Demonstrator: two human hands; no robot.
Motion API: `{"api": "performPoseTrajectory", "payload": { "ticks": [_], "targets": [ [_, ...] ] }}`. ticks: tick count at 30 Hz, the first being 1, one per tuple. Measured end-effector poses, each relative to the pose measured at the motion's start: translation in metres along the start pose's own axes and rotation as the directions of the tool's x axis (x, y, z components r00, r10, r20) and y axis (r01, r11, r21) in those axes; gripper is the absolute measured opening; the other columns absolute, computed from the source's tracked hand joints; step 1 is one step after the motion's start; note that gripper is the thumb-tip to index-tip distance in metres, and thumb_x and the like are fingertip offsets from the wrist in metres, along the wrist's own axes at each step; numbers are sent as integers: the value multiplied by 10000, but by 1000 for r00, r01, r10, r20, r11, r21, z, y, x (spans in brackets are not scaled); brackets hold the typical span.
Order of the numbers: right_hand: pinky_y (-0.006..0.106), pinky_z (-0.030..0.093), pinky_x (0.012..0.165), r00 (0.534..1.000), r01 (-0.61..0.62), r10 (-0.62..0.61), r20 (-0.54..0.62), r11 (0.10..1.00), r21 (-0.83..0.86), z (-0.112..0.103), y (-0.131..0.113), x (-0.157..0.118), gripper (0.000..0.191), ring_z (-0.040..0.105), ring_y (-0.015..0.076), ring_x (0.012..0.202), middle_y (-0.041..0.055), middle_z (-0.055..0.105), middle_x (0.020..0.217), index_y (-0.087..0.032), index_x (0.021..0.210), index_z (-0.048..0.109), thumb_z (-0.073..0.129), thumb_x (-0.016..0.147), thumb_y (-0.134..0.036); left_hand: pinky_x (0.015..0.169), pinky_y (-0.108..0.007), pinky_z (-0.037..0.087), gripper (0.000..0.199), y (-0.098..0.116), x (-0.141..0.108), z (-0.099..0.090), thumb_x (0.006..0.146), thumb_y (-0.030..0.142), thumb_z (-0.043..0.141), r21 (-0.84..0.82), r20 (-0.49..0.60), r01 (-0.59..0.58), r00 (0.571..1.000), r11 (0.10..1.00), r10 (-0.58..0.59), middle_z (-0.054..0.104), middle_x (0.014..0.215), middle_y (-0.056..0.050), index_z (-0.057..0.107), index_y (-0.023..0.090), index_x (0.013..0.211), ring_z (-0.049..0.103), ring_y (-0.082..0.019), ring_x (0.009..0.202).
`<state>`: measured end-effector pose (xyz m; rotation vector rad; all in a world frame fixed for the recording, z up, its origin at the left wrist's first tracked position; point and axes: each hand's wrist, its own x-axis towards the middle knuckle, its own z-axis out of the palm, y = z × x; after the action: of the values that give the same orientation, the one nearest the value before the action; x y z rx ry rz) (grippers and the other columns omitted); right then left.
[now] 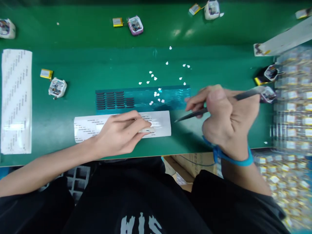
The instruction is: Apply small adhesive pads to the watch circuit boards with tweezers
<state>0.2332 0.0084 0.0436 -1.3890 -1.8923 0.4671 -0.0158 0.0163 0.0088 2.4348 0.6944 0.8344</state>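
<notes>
My left hand (124, 131) is closed on a small white part (147, 130), above a white printed sheet (161, 123) near the table's front edge. To the right, my right hand (221, 117) is wrapped round dark tweezers (192, 114), whose tip points left, just past the sheet's right end. Behind the sheet lies a blue film strip (143, 103) with rows of dark thin pieces (110, 100) on its left part. Small white round bits (155, 78) are scattered on and behind the strip.
Open white housings (58, 87) with yellow batteries (46, 73) lie around the green table (80, 65). Another printed sheet (17, 100) is at the far left. Clear trays of parts (292, 107) stand at the right, below a white bar (285, 37).
</notes>
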Motion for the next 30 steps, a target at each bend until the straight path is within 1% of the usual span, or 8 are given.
{"api": "performPoseTrajectory", "payload": {
  "ticks": [3,5,11,17,21,26,28,30],
  "targets": [
    [252,567,479,959,-279,250,132,914,296,1,2,-24,444,687,137,537,33,727,665,-184,789,738,438,1059,-368,626,-315,516,166,-5,-1,8,969,140,502,129,62,-13,998,992,5,695,805,-88,665,133,1000,686,-218,814],
    [257,611,518,909,-404,324,261,837,369,4,0,-39,348,718,157,576,40,751,705,-163,875,765,530,1023,-372,625,-327,490,168,-6,-1,10,967,135,504,166,62,-31,998,986,21,670,760,-81,671,120,988,666,-223,794],
    [258,639,599,810,-586,499,308,679,442,15,-3,-57,262,742,167,639,47,771,761,-190,860,783,637,963,-382,638,-331,452,144,-7,-3,11,959,118,537,169,76,-25,997,985,12,640,702,-60,678,106,987,641,-226,802],
    [296,652,650,828,-559,430,360,681,473,13,4,-56,216,758,189,683,59,788,815,-199,907,798,650,958,-349,663,-354,476,165,-7,-2,11,951,101,533,133,72,6,997,991,-16,666,746,-83,689,94,1006,646,-243,833],
    [314,661,659,849,-528,364,383,616,585,10,15,-58,232,765,195,702,61,793,847,-209,960,793,611,984,-352,642,-351,496,164,-8,-1,11,961,96,524,145,68,-13,998,989,3,703,801,-110,686,95,987,672,-249,833],
    [293,661,644,921,-319,382,77,626,712,21,8,-53,137,766,183,689,9,781,765,-247,967,784,666,955,-316,693,-300,562,122,1,1,5,969,113,573,-42,-1,15,1000,999,-15,764,877,-77,681,127,1027,728,-193,786],
    [288,656,611,931,-208,361,-56,650,731,28,-3,-48,130,756,170,648,-8,778,760,-260,965,776,653,965,-302,670,-232,573,150,7,3,-1,950,123,629,-195,-31,141,988,971,-150,787,930,-43,689,157,1083,738,-141,725],
    [294,652,585,932,-148,340,-126,674,724,35,-14,-44,154,751,166,630,-12,779,775,-262,971,765,615,987,-291,615,-169,572,192,12,6,-6,936,117,644,-363,26,303,949,881,-315,795,947,-18,701,176,1110,748,-107,676]
  ]
}}
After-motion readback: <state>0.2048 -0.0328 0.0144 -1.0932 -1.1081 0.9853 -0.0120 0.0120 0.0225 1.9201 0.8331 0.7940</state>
